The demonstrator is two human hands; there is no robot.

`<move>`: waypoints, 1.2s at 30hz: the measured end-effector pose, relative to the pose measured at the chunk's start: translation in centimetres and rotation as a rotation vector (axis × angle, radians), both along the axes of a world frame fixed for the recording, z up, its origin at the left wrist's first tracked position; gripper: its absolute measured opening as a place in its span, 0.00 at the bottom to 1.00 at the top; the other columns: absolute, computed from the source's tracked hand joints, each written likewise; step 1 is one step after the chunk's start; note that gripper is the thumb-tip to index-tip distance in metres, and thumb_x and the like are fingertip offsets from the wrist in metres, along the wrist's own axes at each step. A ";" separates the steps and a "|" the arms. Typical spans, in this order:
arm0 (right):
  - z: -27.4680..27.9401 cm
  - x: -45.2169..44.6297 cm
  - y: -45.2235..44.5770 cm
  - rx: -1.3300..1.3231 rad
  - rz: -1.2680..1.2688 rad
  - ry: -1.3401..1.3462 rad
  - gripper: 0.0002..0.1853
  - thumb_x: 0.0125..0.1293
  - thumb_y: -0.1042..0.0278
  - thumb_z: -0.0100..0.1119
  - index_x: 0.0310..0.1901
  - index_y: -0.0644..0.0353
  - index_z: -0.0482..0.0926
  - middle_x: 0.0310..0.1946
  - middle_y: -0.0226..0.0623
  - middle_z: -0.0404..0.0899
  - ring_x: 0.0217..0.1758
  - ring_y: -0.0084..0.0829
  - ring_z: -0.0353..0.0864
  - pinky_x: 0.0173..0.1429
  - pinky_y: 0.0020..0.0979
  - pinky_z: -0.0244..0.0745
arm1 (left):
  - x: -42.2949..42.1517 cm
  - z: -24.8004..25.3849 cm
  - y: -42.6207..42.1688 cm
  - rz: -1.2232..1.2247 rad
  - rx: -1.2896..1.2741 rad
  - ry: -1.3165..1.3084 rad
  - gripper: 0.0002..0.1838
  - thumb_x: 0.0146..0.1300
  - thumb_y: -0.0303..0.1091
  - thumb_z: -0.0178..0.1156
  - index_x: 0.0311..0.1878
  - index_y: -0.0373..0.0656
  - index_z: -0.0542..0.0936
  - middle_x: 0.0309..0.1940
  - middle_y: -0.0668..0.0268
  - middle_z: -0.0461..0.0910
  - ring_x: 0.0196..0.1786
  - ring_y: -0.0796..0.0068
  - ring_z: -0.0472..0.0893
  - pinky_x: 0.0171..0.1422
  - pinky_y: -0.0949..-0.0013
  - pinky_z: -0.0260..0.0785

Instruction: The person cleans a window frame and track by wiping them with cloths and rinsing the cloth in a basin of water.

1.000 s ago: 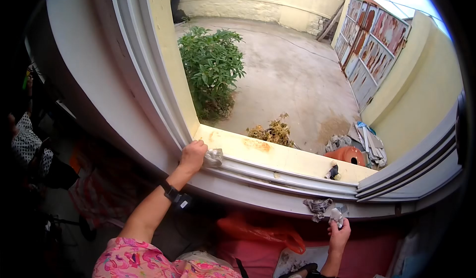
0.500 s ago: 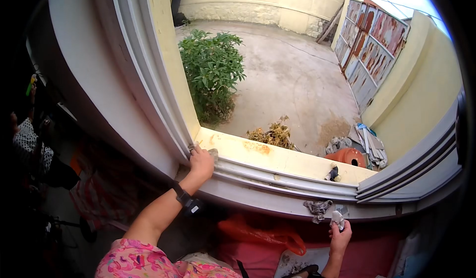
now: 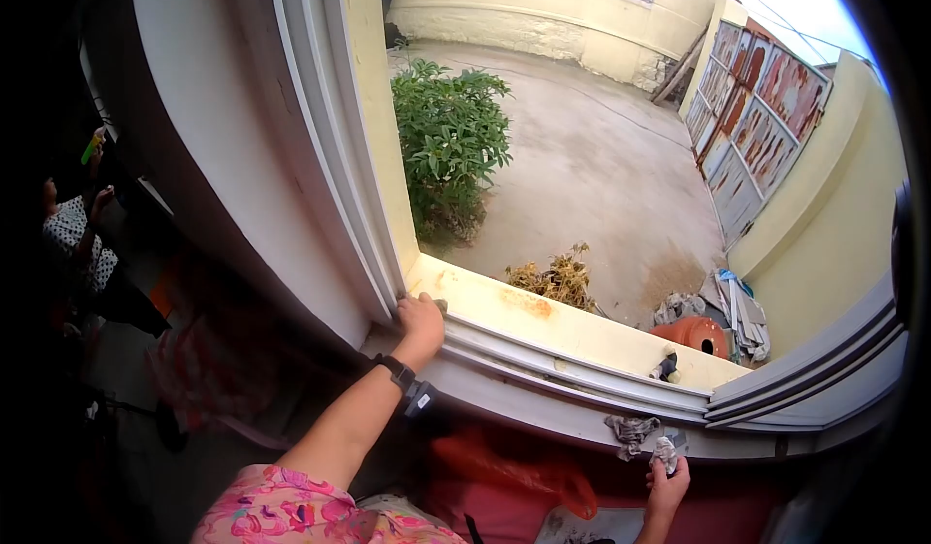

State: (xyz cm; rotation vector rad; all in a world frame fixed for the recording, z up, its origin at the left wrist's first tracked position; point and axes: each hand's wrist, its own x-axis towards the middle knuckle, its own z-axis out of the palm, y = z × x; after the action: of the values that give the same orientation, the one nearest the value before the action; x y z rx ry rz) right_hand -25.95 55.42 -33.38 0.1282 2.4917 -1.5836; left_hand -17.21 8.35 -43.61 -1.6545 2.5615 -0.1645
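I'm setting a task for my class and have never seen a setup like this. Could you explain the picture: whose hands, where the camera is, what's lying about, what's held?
There is no machine here: a person works bare-handed, and a camera worn on their head looks forward and down through an open window. Their left hand is at the corner of the window track; a greyish bit of something shows beside its fingers, too hidden to name. Their right hand holds a crumpled whitish thing. Near that hand, a grey rag lies on the inner sill. A small dark-and-pale object sits on the yellow outer ledge.
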 end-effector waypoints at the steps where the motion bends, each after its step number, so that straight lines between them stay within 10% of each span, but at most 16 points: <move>1: -0.5 -0.1 0.3 -0.002 0.017 -0.004 0.05 0.60 0.74 0.56 0.37 0.60 0.72 0.26 0.28 0.76 0.21 0.15 0.70 0.21 0.17 0.62 | 0.1 0.1 0.1 0.009 -0.007 0.011 0.11 0.59 0.34 0.53 0.43 0.41 0.73 0.46 0.52 0.74 0.51 0.58 0.73 0.55 0.62 0.63; 7: -2.3 -1.3 2.6 -0.013 0.078 -0.006 0.20 0.57 0.71 0.65 0.51 0.61 0.74 0.22 0.29 0.74 0.19 0.17 0.71 0.21 0.17 0.64 | 0.3 1.6 -0.5 -0.005 0.091 0.096 0.14 0.53 0.36 0.59 0.40 0.39 0.79 0.46 0.53 0.76 0.51 0.57 0.74 0.53 0.63 0.69; 17: -2.4 -3.0 0.5 0.061 0.266 0.083 0.14 0.58 0.73 0.62 0.45 0.65 0.75 0.21 0.31 0.76 0.18 0.19 0.71 0.21 0.20 0.66 | -1.1 -0.6 1.3 -0.013 0.046 0.425 0.08 0.58 0.28 0.53 0.34 0.38 0.81 0.33 0.55 0.82 0.41 0.61 0.80 0.41 0.65 0.75; 21: -1.9 -3.1 -1.7 0.123 0.280 0.064 0.19 0.59 0.74 0.59 0.53 0.66 0.74 0.35 0.40 0.80 0.29 0.23 0.78 0.27 0.22 0.73 | -1.6 0.7 3.0 -0.043 0.153 0.504 0.08 0.59 0.27 0.52 0.34 0.37 0.80 0.35 0.55 0.81 0.43 0.60 0.80 0.42 0.67 0.76; 25: -3.3 -3.6 -1.1 -0.080 0.316 0.006 0.20 0.61 0.75 0.57 0.56 0.67 0.72 0.44 0.43 0.79 0.40 0.29 0.80 0.40 0.30 0.81 | 0.0 1.2 2.2 -0.260 -0.326 0.493 0.05 0.53 0.27 0.54 0.31 0.40 0.78 0.31 0.59 0.79 0.40 0.63 0.78 0.39 0.69 0.75; 36: -4.1 -2.8 2.0 -0.063 0.237 0.068 0.13 0.58 0.75 0.57 0.46 0.63 0.74 0.24 0.28 0.75 0.20 0.15 0.67 0.22 0.18 0.63 | 0.4 -0.8 -0.2 -0.047 -0.047 0.159 0.08 0.60 0.31 0.51 0.41 0.41 0.76 0.42 0.56 0.77 0.46 0.63 0.74 0.47 0.67 0.70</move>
State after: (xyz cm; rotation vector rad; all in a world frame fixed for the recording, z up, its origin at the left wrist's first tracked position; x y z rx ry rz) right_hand -28.73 57.42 -37.53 -0.2257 2.3972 -1.5882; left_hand -16.76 8.15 -44.45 -1.6887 2.7340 -0.1006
